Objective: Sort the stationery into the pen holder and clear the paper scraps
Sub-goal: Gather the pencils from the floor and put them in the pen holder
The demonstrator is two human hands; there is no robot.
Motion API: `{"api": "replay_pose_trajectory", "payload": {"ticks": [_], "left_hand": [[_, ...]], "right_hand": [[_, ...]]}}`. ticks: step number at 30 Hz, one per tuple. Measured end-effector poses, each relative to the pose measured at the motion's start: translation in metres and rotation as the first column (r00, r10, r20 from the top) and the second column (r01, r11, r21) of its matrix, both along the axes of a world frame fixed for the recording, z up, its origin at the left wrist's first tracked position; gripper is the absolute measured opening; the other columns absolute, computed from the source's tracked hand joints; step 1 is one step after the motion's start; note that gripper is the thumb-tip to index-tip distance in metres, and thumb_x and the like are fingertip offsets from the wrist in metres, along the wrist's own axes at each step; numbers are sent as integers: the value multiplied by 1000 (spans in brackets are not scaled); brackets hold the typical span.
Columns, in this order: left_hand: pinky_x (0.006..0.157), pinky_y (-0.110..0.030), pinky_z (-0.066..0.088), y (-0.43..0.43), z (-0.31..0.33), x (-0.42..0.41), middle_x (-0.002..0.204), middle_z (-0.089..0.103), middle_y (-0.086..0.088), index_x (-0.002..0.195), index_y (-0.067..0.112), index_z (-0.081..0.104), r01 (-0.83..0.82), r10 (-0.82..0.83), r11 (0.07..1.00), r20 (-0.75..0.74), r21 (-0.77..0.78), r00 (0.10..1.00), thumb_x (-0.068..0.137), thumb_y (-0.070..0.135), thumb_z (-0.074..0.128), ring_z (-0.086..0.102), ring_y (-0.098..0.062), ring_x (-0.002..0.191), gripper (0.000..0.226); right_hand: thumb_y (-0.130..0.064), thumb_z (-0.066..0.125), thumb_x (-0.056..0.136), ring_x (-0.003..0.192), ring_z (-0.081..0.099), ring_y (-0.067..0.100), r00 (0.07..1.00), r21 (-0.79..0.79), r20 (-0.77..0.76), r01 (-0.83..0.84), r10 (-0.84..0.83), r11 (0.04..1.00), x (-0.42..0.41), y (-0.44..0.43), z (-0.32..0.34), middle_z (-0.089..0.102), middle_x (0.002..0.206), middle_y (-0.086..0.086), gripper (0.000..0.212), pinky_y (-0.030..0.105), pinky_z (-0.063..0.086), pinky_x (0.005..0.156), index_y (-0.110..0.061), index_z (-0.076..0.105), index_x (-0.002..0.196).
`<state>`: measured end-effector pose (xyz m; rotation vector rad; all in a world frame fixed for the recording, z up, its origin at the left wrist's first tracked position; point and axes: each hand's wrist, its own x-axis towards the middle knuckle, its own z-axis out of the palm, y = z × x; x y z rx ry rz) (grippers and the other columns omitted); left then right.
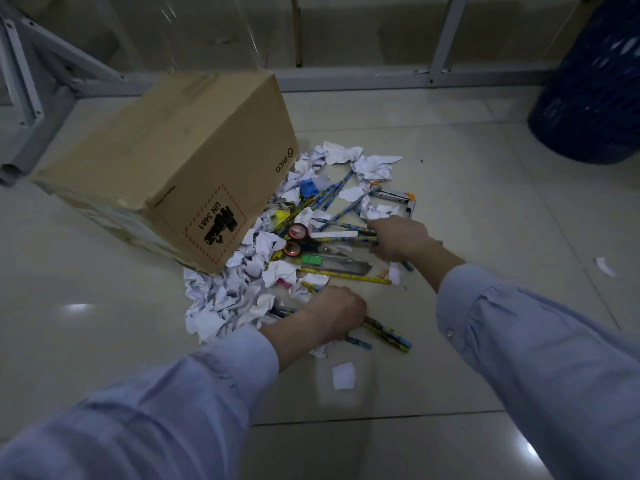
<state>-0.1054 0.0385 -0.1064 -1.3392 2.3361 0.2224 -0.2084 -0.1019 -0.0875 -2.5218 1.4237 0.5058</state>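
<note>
A heap of crumpled white paper scraps (225,299) and stationery lies on the tiled floor. My left hand (332,313) grips a bundle of patterned pencils (388,334) at the heap's near edge. My right hand (398,237) holds several blue-yellow pencils (346,233) on the right side of the pile. Between the hands lie black scissors with red loops (301,242), a utility knife with a green slider (332,265) and a yellow pencil (346,276). A blue sharpener (309,187) sits farther back. No pen holder is in view.
A cardboard box (180,161) rests tilted on the heap's left side. A dark blue basket (592,88) stands at the far right. Grey metal frame legs (440,39) cross the back. Loose scraps (343,375) lie near me and at the right (603,266). A metal stapler (398,197) lies behind my right hand.
</note>
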Motion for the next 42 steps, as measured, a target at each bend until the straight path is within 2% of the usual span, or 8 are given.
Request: {"api": "replay_pose_trajectory", "payload": {"ticks": [9, 15, 20, 23, 26, 31, 38, 42], "left_hand": [[88, -39, 40, 0, 2, 5, 112, 59, -17, 113, 5, 54, -35, 24, 997, -152, -65, 988, 92, 26, 48, 51, -31, 107, 30], [56, -34, 32, -13, 21, 18, 89, 61, -18, 120, 5, 46, -185, 150, 982, -410, -47, 900, 94, 23, 47, 57, -32, 78, 31], [49, -30, 25, -24, 34, 36, 65, 42, 1, 91, 13, 37, -339, 319, 935, -661, 103, 679, 99, 25, 41, 39, -11, 53, 15], [52, -32, 29, -30, 40, 44, 63, 42, -3, 83, 15, 35, -460, 420, 870, -755, 177, 504, 101, 22, 38, 40, -19, 54, 19], [53, -33, 33, -36, 41, 52, 64, 43, -6, 86, 12, 41, -583, 506, 773, -797, 250, 329, 101, 22, 37, 47, -29, 60, 19], [49, -23, 29, -55, 36, 58, 67, 43, 4, 95, 11, 47, -766, 560, 582, -817, 273, 134, 101, 26, 39, 40, -9, 57, 17], [53, -25, 34, -90, 16, 59, 69, 50, 1, 87, 11, 54, -880, 660, 414, -742, 233, 114, 94, 22, 54, 48, -16, 67, 12], [65, -33, 46, -106, 7, 54, 82, 61, -10, 92, 3, 61, -886, 685, 434, -698, 161, 209, 91, 18, 55, 56, -24, 75, 16]], "right_hand": [[-26, 52, 95, 97, 52, 29, 1000, 203, 6, 25, -26, 979, -22, -13, 13, 56, 120, 17, 21, 33, 40, 76, -11, 54, 110], [-19, 46, 96, 85, 48, 28, 947, 174, 257, 151, -193, 973, -34, -15, 9, 46, 76, 2, 20, 31, 33, 69, -17, 45, 76], [-23, 58, 90, 75, 52, 30, 872, 188, 328, 316, -363, 930, -33, -18, 3, 53, 79, 13, 22, 32, 39, 62, -8, 53, 75], [-26, 62, 85, 72, 54, 29, 813, 218, 371, 394, -449, 893, -34, -18, -5, 53, 70, 10, 25, 36, 46, 65, -7, 58, 70], [-33, 71, 78, 74, 59, 29, 783, 239, 365, 444, -504, 863, -35, -18, -12, 56, 66, 9, 29, 30, 41, 61, -10, 60, 64], [-43, 82, 66, 78, 61, 29, 797, 219, 330, 457, -506, 862, -32, -14, -22, 61, 80, 14, 40, 31, 41, 59, -8, 65, 76], [-38, 72, 76, 65, 50, 24, 858, 203, 291, 376, -422, 904, -29, -18, -21, 45, 62, 6, 40, 27, 30, 45, -11, 45, 63], [-34, 62, 82, 57, 44, 20, 822, 262, 368, 356, -434, 897, -42, -19, -23, 43, 58, 5, 36, 27, 30, 47, -13, 43, 60]]}}
